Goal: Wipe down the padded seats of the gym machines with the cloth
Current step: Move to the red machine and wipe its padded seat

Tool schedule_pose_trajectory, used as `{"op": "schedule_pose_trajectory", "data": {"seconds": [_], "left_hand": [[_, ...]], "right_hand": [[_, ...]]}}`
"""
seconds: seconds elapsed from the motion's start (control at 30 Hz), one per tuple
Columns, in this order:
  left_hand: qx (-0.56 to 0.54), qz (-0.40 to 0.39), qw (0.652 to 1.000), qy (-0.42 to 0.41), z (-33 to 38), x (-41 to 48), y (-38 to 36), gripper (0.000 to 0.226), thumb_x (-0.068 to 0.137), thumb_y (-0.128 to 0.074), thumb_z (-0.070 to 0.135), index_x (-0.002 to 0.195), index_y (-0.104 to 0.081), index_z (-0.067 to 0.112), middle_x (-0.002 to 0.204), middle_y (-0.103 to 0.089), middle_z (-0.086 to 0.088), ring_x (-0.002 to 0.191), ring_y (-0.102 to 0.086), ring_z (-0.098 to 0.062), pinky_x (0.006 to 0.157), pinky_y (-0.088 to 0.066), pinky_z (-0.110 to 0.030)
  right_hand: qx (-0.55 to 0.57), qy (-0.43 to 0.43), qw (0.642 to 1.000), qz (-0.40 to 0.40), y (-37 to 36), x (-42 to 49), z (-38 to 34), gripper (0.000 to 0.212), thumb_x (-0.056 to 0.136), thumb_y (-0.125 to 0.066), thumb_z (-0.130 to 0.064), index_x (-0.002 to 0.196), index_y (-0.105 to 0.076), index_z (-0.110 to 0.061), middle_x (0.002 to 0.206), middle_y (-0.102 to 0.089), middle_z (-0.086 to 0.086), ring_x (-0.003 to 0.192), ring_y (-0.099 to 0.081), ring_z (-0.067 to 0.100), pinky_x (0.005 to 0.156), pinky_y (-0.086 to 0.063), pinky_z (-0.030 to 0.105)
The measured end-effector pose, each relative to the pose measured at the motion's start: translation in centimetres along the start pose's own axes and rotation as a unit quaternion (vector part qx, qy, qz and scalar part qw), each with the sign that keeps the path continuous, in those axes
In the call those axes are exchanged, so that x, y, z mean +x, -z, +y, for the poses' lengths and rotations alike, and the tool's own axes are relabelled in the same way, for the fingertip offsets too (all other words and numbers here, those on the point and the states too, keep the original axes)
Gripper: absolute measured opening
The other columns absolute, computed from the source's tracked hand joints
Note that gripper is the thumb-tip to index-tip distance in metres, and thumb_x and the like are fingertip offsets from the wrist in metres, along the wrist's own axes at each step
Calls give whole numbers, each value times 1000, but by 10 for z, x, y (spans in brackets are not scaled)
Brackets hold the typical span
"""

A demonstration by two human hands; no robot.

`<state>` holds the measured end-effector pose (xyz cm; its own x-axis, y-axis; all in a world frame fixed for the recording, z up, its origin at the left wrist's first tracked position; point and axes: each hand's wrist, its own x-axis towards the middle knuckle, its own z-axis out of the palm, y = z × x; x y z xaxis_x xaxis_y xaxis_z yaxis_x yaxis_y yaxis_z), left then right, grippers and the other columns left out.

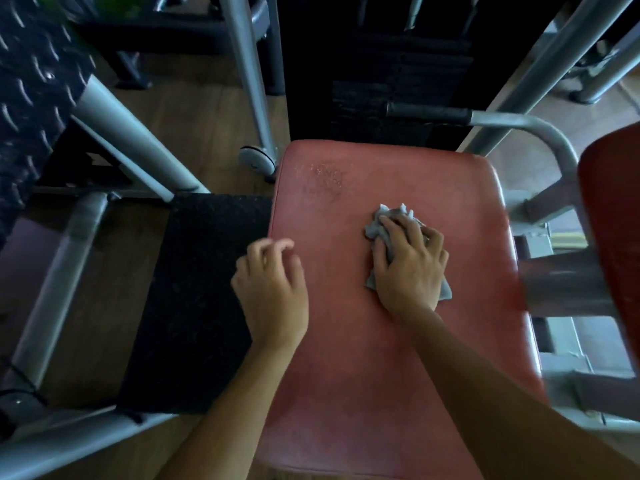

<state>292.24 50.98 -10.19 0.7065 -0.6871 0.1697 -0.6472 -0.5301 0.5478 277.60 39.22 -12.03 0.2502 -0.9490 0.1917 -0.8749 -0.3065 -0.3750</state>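
A worn red padded seat [346, 358] fills the middle of the view, with a scuffed, speckled patch near its far left corner. A crumpled grey cloth [384, 223] lies on the seat's right half. My right hand [410, 263] presses down on the cloth, fingers spread over it and slightly bent. My left hand [273, 289] hovers over the seat's left edge with fingers loosely curled and holds nothing. It looks slightly blurred.
Grey steel frame tubes [145, 150] run left of the seat, over a black rubber mat [204, 289] on a wooden floor. A bent grey bar with a black grip [429, 114] stands behind. A second red pad [613, 220] is at the right edge.
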Motion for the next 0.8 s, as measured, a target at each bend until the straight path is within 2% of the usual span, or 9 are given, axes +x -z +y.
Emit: {"op": "schedule_pose_trajectory", "data": {"seconds": [0.1,0.2,0.3,0.37,0.47,0.57,0.63,0.73,0.8], "left_hand": [[-48,-25,998,-24,18,44,-20,30,100,-54,20,127,-63,17,139,-52,-5,124,-48,-27,100,-41,-41],[-33,-14,998,-51,18,52,-37,33,101,-52,15,133,-59,12,143,-51,-7,129,-45,-29,108,-40,-37],[-85,31,995,-32,16,51,-41,29,99,-52,5,127,-59,6,135,-53,-11,126,-47,-26,107,-30,-12],[-106,49,993,-26,16,51,-40,24,96,-52,-2,118,-61,3,126,-56,-12,117,-51,-26,100,-29,-5],[-124,56,990,-26,15,52,-41,23,93,-52,-6,111,-62,3,120,-58,-11,110,-51,-24,96,-34,-8],[-122,50,991,-11,15,53,-43,20,96,-51,-3,110,-62,4,120,-58,-10,107,-51,-22,90,-43,-20],[-138,54,989,9,15,54,-44,18,97,-50,1,109,-63,6,118,-58,-7,107,-51,-20,90,-45,-24],[-160,68,985,18,14,56,-45,20,97,-48,0,111,-62,6,117,-61,-5,108,-53,-16,94,-44,-18],[-166,67,984,23,14,56,-44,23,96,-46,1,111,-62,6,118,-62,-4,109,-53,-16,94,-44,-18]], "right_hand": [[-7,-13,1000,0,-3,14,0,38,98,-52,-39,135,-59,-33,140,-52,-17,124,-42,26,98,-40,43],[-13,24,1000,8,-4,32,7,37,98,-53,-39,134,-61,-32,139,-54,-16,123,-43,26,97,-37,41],[-20,65,998,7,-5,52,14,37,98,-53,-39,133,-62,-31,138,-55,-16,121,-44,25,95,-35,37],[-27,68,997,8,-8,66,9,37,98,-51,-39,133,-62,-31,138,-55,-15,120,-45,26,93,-36,38],[-39,22,999,16,-20,88,-12,39,98,-48,-39,133,-61,-29,137,-55,-13,118,-45,30,92,-36,42],[-36,14,999,3,-34,122,-43,40,98,-44,-40,134,-60,-31,140,-53,-11,119,-42,31,93,-34,44],[-49,57,997,-21,-46,145,-67,39,97,-43,-40,132,-60,-33,138,-54,-11,119,-42,30,94,-33,43],[-28,124,990,-61,-56,166,-92,38,96,-45,-41,129,-63,-34,132,-59,-14,116,-45,29,93,-33,42],[3,198,978,-64,-52,162,-91,35,95,-49,-40,126,-65,-36,133,-60,-16,113,-48,29,92,-37,43]]}}
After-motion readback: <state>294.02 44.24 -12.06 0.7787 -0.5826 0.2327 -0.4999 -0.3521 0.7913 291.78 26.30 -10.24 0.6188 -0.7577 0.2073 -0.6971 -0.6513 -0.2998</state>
